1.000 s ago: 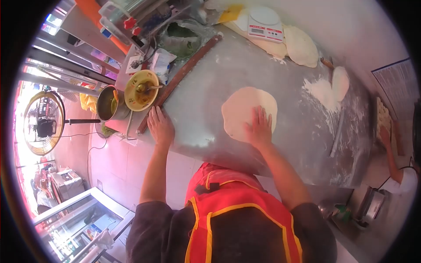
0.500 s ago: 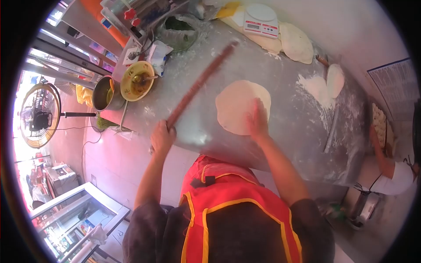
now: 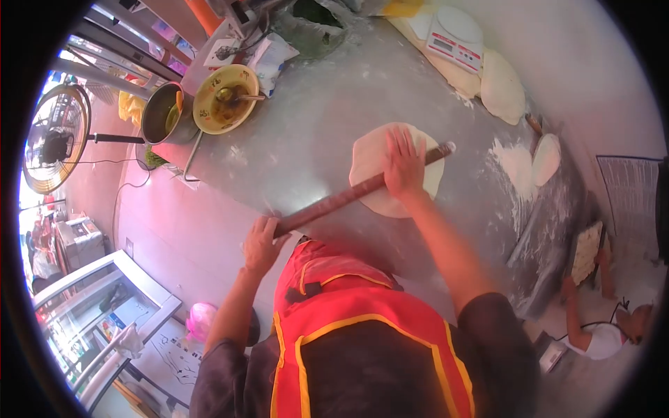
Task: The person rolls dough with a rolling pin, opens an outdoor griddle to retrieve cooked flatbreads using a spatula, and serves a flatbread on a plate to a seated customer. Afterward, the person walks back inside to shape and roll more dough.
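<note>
A long brown rolling pin (image 3: 334, 200) slants across a flat round of pale dough (image 3: 376, 153). My left hand (image 3: 262, 244) is closed around the pin's lower end, just off the table's near edge. Over the dough, my right hand (image 3: 404, 167) lies with its palm across the pin and its fingers stretched out flat past it. The pin's far tip sticks out to the right of that hand. Part of the dough is hidden under the pin and the hand.
Left on the floury metal table (image 3: 306, 118) are a yellow bowl (image 3: 208, 115) and a dark pot (image 3: 155, 125). A scale (image 3: 453, 45) rests over more dough at the back. Flour (image 3: 512, 164) lies right. Another person (image 3: 599, 338) holds a tray (image 3: 587, 251).
The rolling pin has swung down from its raised slant and now lies over the dough. My right hand has come onto the pin. The view has shifted, and the other person's tray has moved.
</note>
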`<move>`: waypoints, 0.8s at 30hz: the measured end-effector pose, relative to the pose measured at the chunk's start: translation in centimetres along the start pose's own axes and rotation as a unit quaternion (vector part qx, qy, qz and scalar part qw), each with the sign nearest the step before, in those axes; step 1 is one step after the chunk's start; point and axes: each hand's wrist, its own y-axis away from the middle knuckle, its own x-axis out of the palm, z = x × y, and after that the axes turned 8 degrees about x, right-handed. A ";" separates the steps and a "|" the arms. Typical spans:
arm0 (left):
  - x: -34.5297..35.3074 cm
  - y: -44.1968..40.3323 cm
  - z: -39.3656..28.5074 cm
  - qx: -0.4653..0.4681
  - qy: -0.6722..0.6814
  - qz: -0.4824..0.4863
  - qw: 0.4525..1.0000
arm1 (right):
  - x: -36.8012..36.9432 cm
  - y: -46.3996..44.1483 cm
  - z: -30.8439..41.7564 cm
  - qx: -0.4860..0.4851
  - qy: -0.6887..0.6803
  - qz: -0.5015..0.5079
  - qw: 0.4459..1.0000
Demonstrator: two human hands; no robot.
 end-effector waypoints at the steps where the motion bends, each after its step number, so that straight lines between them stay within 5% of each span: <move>1: -0.2 -0.7 0.9 0.015 -0.018 -0.028 0.999 | 0.8 -2.7 0.7 0.006 0.001 -0.017 1.000; 5: -1.9 -2.3 0.2 0.017 -0.070 -0.072 0.995 | 1.3 -7.5 2.7 -0.011 -0.054 -0.061 0.997; 10: 0.3 0.8 0.3 0.027 -0.029 -0.038 0.999 | -0.5 4.7 -0.1 -0.035 -0.055 0.018 0.998; 19: -4.4 -5.6 1.7 -0.047 -0.043 -0.039 0.997 | 2.9 -13.2 3.7 -0.067 -0.102 -0.048 0.991; 24: -1.5 -2.0 0.7 0.009 -0.013 -0.014 1.000 | -0.7 0.3 0.0 -0.029 -0.047 0.047 0.997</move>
